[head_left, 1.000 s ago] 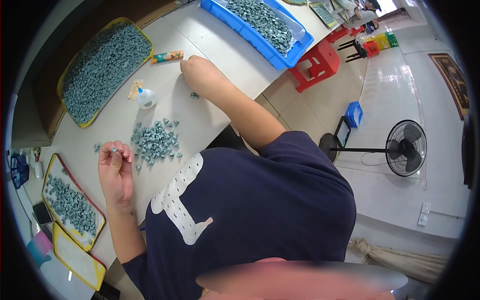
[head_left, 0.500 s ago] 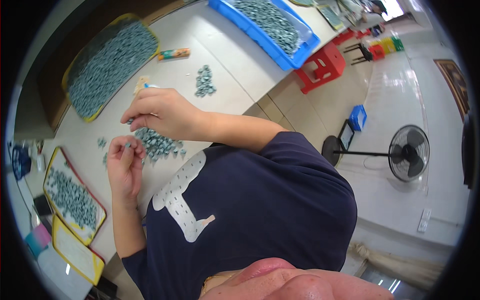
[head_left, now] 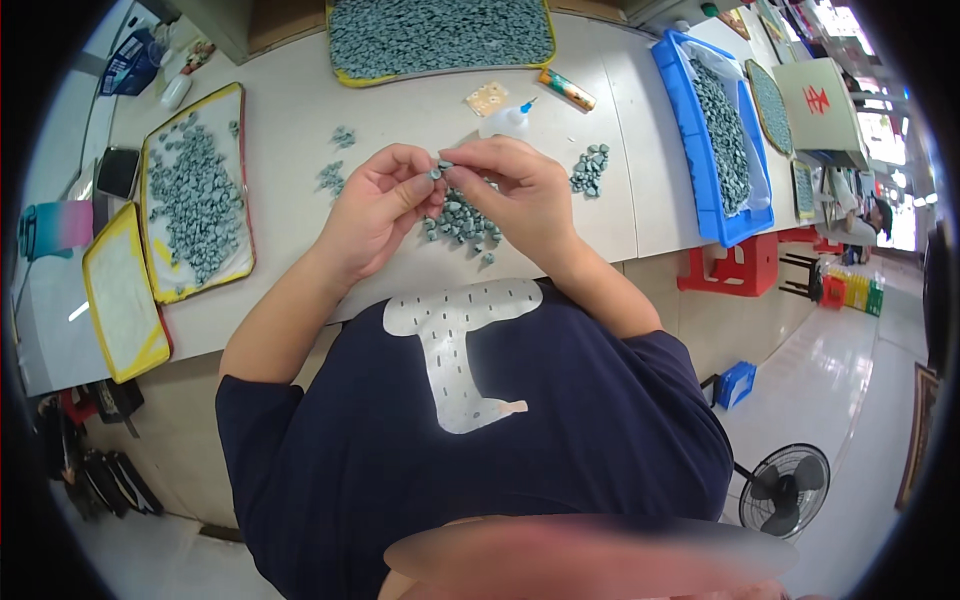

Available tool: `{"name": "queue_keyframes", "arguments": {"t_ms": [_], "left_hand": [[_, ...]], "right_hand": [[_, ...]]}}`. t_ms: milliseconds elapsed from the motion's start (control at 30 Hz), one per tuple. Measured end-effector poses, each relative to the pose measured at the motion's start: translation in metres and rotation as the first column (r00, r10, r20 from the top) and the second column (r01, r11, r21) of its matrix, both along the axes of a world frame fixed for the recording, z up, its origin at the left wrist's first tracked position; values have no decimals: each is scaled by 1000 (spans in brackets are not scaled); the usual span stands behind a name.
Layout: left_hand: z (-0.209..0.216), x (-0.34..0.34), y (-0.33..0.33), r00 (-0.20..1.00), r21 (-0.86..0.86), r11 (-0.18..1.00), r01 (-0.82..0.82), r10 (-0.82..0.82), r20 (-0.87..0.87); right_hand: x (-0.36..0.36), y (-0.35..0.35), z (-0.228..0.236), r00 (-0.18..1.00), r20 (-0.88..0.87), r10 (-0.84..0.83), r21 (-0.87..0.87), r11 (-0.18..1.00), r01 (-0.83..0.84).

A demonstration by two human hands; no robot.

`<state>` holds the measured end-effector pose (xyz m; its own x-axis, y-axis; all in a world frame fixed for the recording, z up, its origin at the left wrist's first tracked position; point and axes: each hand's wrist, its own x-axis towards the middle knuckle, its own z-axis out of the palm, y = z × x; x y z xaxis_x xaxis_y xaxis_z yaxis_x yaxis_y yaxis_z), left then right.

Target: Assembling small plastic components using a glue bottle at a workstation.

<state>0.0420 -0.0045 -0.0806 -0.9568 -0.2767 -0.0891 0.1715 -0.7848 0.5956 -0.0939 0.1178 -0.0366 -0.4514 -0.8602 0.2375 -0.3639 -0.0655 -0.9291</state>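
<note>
My left hand (head_left: 375, 212) pinches a small grey-green piece (head_left: 435, 174) between thumb and forefinger. Fingertips of my right hand (head_left: 520, 192) are closed on another small grey-green piece (head_left: 445, 165), right against the first. Both look like little rounded buttons or stones; their exact kind is too small to make out. Under and between the hands lies a loose pile of similar pieces (head_left: 462, 225), partly hidden by my right hand. A white squeeze bottle (head_left: 505, 122) with a blue tip stands just beyond that hand.
Small clusters of pieces (head_left: 590, 170) lie to either side. Yellow-edged trays hold more: a large one (head_left: 440, 73) at the back, another (head_left: 248, 180) at left beside a bare tray (head_left: 125, 290). A printed tube (head_left: 567, 88) lies behind. A blue crate (head_left: 705, 180) sits at right.
The view has swung from tilted to nearly level. My hands, apart before, have come together, and the two pieces in them now meet.
</note>
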Motion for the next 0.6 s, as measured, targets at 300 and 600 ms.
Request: {"name": "queue_keyframes", "arguments": {"t_ms": [300,600], "left_hand": [[1,6,-3,997,-150,986,-76,79,14],[4,11,3,958,-461,850,-254,287,3]], "right_hand": [[9,-6,3,934,-336,-121,-107,990,90],[11,-7,2,843,-495,-213,-301,951,64]]}}
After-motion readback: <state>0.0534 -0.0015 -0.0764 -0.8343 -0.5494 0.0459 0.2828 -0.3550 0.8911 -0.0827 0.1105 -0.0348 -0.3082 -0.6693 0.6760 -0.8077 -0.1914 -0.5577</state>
